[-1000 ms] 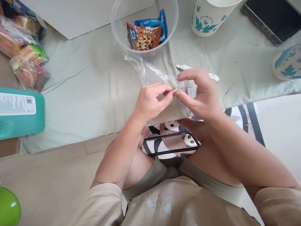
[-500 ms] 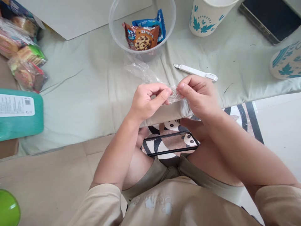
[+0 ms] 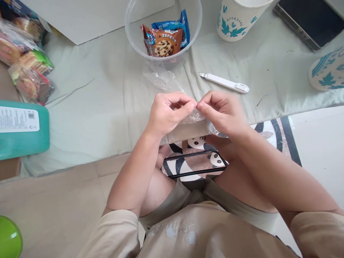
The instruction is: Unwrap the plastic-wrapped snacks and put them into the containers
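Both hands meet at the near edge of the cloth-covered table [image 3: 107, 107], just in front of the clear bowl [image 3: 134, 32]. The left hand [image 3: 168, 114] is curled, thumb and forefinger pinched on a clear plastic bag [image 3: 161, 79]; the right hand [image 3: 221, 113] pinches the same bag, fingertips nearly touching the left's. The bag's loose end trails toward the bowl, which holds a cookie packet [image 3: 162, 43]. A white cutter [image 3: 224, 82] lies right of the bowl, beyond the right hand. A paper cup [image 3: 238, 18] stands further right of the bowl.
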`<action>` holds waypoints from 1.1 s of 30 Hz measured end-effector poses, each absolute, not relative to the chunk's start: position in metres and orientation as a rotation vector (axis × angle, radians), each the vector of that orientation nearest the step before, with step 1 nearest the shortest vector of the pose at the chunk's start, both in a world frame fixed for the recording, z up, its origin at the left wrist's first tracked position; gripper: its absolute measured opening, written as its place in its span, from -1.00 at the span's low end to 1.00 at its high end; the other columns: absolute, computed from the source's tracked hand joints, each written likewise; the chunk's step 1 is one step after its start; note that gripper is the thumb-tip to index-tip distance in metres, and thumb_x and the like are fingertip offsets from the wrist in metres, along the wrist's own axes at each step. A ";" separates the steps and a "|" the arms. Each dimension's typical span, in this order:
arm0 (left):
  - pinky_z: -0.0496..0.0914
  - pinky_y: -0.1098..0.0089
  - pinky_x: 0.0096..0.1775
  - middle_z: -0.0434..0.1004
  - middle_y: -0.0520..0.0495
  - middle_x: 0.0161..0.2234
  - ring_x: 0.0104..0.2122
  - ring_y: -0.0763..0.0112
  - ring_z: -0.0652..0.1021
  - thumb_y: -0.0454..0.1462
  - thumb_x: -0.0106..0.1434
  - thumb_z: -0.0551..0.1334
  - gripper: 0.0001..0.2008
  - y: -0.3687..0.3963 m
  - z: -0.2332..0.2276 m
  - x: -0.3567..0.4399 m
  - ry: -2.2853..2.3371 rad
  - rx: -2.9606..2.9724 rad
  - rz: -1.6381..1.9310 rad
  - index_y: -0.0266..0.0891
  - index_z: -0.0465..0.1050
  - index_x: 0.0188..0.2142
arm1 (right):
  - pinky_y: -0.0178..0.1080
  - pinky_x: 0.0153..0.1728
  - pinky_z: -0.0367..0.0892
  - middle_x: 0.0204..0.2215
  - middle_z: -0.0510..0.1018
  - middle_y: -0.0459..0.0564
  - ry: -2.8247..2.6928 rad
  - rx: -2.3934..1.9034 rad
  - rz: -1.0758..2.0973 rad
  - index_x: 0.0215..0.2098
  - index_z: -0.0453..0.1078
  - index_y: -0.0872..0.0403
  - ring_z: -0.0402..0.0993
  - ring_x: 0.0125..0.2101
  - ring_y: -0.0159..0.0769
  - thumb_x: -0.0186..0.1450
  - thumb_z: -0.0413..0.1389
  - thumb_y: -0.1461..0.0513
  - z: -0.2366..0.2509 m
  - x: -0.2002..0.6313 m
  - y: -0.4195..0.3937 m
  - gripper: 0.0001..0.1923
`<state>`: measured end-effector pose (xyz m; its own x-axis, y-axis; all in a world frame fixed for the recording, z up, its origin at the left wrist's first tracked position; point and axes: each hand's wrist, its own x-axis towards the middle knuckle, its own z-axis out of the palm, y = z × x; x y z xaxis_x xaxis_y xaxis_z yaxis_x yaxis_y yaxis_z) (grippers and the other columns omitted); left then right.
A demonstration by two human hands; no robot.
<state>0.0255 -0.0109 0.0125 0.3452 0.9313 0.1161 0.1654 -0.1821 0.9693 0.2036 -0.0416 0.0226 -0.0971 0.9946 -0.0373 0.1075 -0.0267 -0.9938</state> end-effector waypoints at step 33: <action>0.45 0.30 -0.35 0.44 0.00 -0.39 -0.38 0.42 0.49 -0.08 0.16 0.48 -0.66 -0.016 0.018 0.024 1.126 1.927 1.081 -0.16 0.38 -0.48 | -0.24 -0.40 0.33 -0.56 0.46 -0.10 -1.487 -1.248 1.017 -0.50 0.41 0.05 0.34 -0.50 -0.38 0.26 0.28 -0.18 0.013 0.204 -0.042 -0.49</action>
<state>0.0242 -0.0161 0.0181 0.2919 0.8988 0.3269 0.3633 -0.4204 0.8314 0.2040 -0.0421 0.0128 -0.0685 0.9886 0.1343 0.2334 0.1468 -0.9612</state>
